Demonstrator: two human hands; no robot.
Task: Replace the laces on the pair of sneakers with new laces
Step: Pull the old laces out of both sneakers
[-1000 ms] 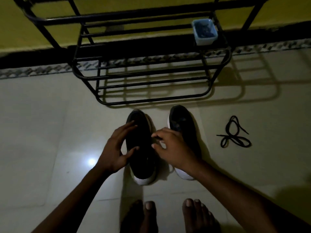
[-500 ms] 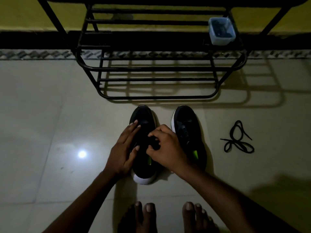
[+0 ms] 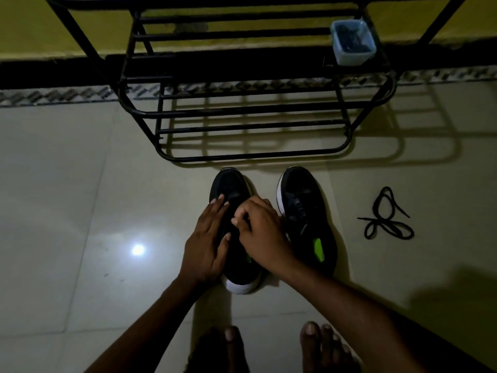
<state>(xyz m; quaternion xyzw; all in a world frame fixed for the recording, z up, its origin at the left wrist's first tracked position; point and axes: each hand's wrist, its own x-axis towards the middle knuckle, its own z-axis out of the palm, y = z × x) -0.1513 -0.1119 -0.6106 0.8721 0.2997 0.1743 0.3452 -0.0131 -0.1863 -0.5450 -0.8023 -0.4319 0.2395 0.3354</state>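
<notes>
Pointing toe-first toward rack (image 3: 242,156), sneaker (image 3: 229,184) pinched by right hand (image 3: 265,235).

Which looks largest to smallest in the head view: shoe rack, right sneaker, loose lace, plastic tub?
1. shoe rack
2. right sneaker
3. loose lace and plastic tub look alike; the tub sits farther off, so no ranking.

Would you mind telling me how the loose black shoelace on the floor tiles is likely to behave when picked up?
The thin black shoelace lies in slack loops, so it would probably droop limply from any grip. It looks light, and its crossed loose ends may tangle or trail.
</notes>
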